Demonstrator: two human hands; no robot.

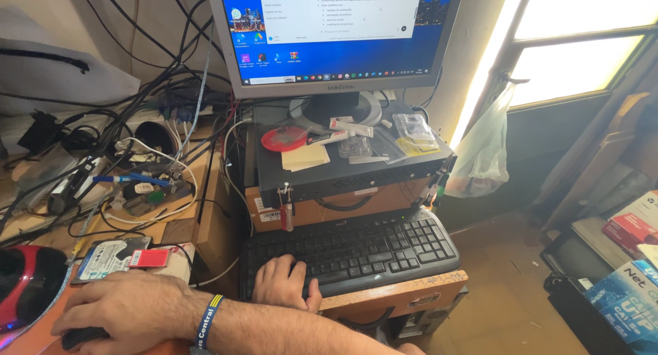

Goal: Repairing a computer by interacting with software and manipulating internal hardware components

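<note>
The head view showed the left hand lying flat and closed over a black mouse at the lower left. The right hand rested on the black keyboard with fingers curled loosely, holding nothing. The keyboard's long axis ran left to right, below the monitor.

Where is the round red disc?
In the head view, the round red plastic disc lies on the black flat box under the monitor stand, at the box's left, just above the pale yellow notepad.
</note>
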